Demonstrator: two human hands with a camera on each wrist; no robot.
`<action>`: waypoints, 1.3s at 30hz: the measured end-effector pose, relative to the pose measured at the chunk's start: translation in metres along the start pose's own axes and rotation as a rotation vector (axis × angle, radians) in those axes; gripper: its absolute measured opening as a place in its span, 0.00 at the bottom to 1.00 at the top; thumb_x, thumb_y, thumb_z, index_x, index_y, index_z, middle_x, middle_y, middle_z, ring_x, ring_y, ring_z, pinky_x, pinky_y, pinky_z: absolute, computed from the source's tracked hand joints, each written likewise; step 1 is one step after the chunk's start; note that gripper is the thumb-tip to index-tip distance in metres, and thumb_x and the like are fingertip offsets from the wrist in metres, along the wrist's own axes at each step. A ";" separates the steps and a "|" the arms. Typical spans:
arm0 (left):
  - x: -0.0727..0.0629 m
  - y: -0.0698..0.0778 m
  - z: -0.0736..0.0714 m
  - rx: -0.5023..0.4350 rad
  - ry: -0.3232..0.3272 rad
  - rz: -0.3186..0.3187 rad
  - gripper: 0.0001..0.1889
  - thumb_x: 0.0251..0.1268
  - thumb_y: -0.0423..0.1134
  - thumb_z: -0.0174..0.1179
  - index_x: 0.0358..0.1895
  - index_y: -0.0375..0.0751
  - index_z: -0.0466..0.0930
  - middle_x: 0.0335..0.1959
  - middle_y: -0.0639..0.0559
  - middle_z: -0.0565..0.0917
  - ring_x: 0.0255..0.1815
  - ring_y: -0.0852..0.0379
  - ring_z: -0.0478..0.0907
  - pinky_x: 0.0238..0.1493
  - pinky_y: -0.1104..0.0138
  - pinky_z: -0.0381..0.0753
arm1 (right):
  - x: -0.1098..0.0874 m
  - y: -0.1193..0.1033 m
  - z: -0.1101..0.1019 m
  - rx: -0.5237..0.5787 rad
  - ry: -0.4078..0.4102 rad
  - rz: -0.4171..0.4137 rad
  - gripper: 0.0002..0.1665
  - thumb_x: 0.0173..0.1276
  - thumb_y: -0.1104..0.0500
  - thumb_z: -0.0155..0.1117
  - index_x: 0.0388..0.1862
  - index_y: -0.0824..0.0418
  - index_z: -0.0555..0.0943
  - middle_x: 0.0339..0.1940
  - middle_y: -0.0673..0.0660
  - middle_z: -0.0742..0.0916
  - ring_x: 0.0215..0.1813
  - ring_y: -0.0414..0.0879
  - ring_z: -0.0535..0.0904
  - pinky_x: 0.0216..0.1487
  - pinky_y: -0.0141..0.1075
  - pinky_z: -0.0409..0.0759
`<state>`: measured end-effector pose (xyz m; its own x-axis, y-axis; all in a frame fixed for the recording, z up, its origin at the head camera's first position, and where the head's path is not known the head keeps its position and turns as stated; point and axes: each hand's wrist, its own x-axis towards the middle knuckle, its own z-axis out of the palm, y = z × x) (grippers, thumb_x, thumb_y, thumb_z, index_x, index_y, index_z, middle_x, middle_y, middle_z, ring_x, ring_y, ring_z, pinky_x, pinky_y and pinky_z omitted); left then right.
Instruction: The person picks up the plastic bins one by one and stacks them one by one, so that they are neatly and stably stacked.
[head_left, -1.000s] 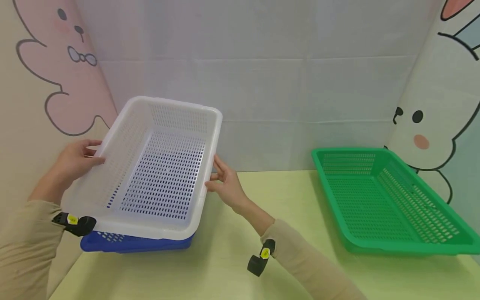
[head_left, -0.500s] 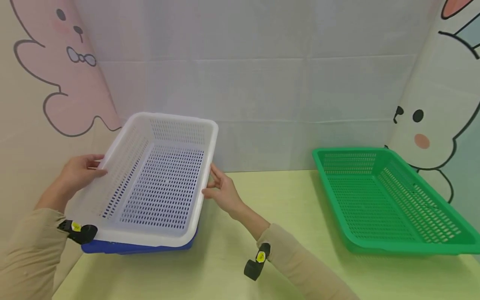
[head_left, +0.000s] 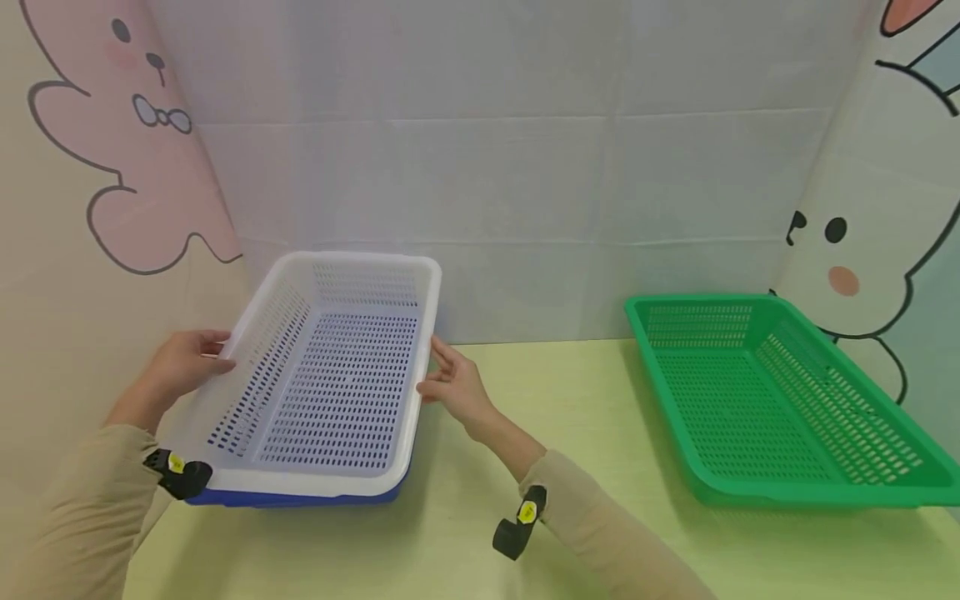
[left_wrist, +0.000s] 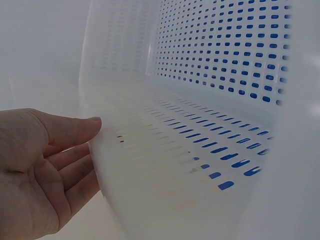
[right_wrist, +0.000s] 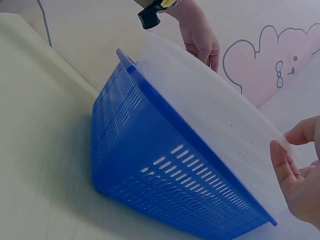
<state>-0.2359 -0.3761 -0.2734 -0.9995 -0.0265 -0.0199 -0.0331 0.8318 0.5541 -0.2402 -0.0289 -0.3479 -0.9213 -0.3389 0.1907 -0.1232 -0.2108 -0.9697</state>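
Both hands hold a white slotted plastic basket by its long side rims. My left hand pinches the left rim, thumb on top and fingers beneath; the left wrist view shows this grip on the basket wall close up. On the opposite rim, my right hand pinches with thumb and fingertips. Under the white basket stands a blue slotted basket on the table. In the right wrist view the white basket's lower part sits inside the blue one, its rim still raised above the blue rim. Blue shows through the white slots.
A green slotted basket stands on the right of the pale yellow table. A pale curtain hangs behind the table, with cartoon animals printed on the side panels.
Both hands have lowered the white basket into the blue one and levelled it. It has also shifted slightly to the right within the last half second. The green basket has not moved.
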 end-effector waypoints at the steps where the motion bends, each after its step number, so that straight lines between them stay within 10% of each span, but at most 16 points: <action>1: 0.000 0.001 0.002 0.006 -0.004 -0.002 0.30 0.61 0.31 0.52 0.61 0.15 0.53 0.50 0.20 0.67 0.33 0.44 0.80 0.34 0.54 0.81 | 0.000 0.001 -0.001 0.005 0.006 0.006 0.44 0.53 0.77 0.55 0.70 0.65 0.54 0.68 0.59 0.64 0.33 0.37 0.78 0.38 0.35 0.81; 21: 0.006 -0.006 0.031 0.055 -0.040 -0.035 0.29 0.58 0.30 0.54 0.58 0.12 0.56 0.50 0.19 0.68 0.39 0.38 0.78 0.44 0.46 0.75 | 0.002 0.017 -0.013 0.055 0.021 0.085 0.43 0.54 0.77 0.54 0.70 0.63 0.55 0.68 0.58 0.65 0.33 0.36 0.78 0.39 0.32 0.81; 39: 0.005 -0.041 0.038 -0.163 -0.139 -0.057 0.33 0.60 0.35 0.56 0.63 0.19 0.54 0.57 0.25 0.67 0.47 0.46 0.76 0.49 0.48 0.73 | 0.001 0.028 -0.014 0.065 0.046 0.122 0.41 0.54 0.76 0.55 0.69 0.67 0.57 0.66 0.61 0.67 0.35 0.38 0.79 0.41 0.34 0.81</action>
<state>-0.2396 -0.3892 -0.3281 -0.9864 0.0150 -0.1637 -0.1010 0.7302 0.6757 -0.2493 -0.0223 -0.3774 -0.9440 -0.3238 0.0636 0.0134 -0.2302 -0.9730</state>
